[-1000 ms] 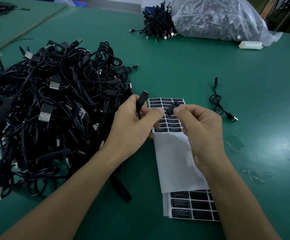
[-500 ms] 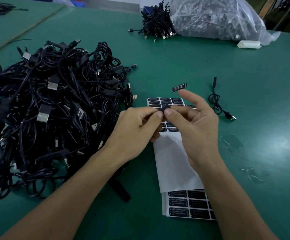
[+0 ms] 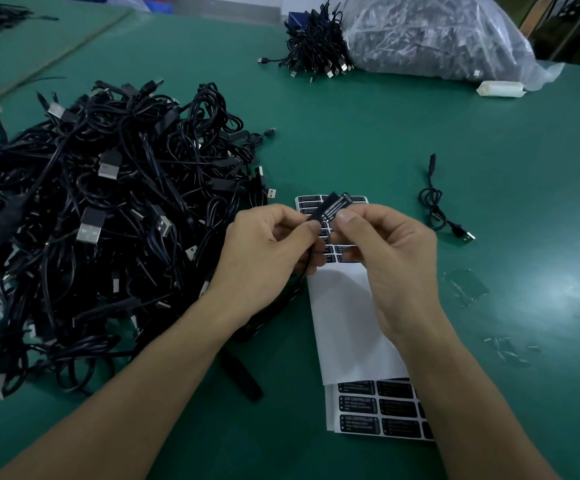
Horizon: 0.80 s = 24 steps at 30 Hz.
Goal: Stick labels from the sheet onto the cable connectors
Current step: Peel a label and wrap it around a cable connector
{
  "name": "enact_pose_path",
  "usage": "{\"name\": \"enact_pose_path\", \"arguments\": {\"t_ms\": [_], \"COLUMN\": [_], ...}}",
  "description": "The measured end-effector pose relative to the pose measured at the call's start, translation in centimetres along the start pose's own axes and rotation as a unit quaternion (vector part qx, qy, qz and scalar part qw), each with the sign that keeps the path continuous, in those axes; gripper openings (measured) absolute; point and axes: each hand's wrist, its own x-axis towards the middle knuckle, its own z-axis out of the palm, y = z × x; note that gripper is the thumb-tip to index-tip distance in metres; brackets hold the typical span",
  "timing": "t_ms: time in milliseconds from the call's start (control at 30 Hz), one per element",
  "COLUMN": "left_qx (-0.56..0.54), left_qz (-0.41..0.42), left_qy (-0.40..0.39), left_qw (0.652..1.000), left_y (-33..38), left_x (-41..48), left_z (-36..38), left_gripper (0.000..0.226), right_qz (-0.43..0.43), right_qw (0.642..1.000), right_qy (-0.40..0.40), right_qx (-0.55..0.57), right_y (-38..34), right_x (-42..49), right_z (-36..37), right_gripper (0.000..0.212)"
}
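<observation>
Alignment is what the coming press turns on: the label (image 3: 337, 206) and the connector (image 3: 321, 211) both run on the same slant, low at the left and rising to the upper right, and they lie side by side with the label just to the right, touching or nearly so. We cannot tell how much of it is stuck down. Our left hand (image 3: 264, 244) pinches the connector's lower end between thumb and forefinger, its cable dropping away under the palm. Our right hand (image 3: 392, 258) pinches the label's lower end the same way, with the other fingers loosely curled behind. Both hands meet at the one spot, raised above the far end of the label sheet (image 3: 344, 313), so neither has to travel. The label needs only to lie square along the connector's flat face, and we judge a small twist of the right wrist enough for that. Nothing stands between the two pieces. The big pile of cables (image 3: 108, 220) lies close on the left, near the left wrist, and a stray loop could snag the trailing cable. A loose cable (image 3: 434, 209) lies apart on the right of the green table (image 3: 385, 133), and a second sheet (image 3: 375, 410) shows under the near end of the first — both out of the way.
</observation>
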Motion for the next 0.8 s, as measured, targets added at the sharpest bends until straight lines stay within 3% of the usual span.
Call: {"name": "enact_pose_path", "arguments": {"t_ms": [367,800], "left_qx": [-0.033,-0.021], "left_qz": [-0.014,-0.004], "left_qy": [-0.064,-0.064], "left_qw": [0.997,0.998], "left_y": [-0.12,-0.01], "left_x": [0.09,-0.08], "left_z": [-0.17,-0.22], "left_gripper": [0.018,0.023], "right_qz": [-0.002,-0.024], "right_qw": [1.000,0.998], "right_qy": [-0.008,-0.036], "right_qx": [-0.018,-0.042], "right_y": [0.07,0.05], "right_x": [0.10,0.10], "right_z": [0.02,-0.08], "right_gripper": [0.015,0.021]}}
